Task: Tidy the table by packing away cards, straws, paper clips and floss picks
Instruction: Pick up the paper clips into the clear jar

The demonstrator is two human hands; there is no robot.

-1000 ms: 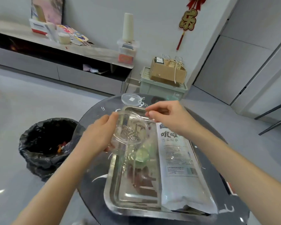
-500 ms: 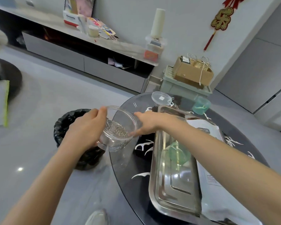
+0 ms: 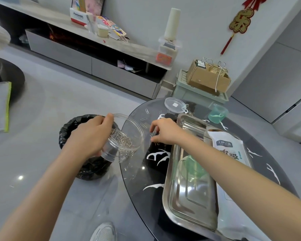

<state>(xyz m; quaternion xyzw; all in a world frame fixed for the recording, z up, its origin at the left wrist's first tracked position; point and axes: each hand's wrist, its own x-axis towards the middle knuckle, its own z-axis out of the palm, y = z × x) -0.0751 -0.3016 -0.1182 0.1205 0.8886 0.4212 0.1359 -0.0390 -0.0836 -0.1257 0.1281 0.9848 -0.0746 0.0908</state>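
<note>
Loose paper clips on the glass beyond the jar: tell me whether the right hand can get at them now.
Probably yes. The right hand sits just short of the loose paper clips, with only bare table glass between; the tray lies off to the side.

The right hand [image 3: 165,131] has left the jar [image 3: 135,136] and pinches loose paper clips [image 3: 154,135].

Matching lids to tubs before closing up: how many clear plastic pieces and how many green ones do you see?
Clear: 2, jar in left hand, lid on table
Green: 2, tub on table, round piece in tray
Total: 4
</note>
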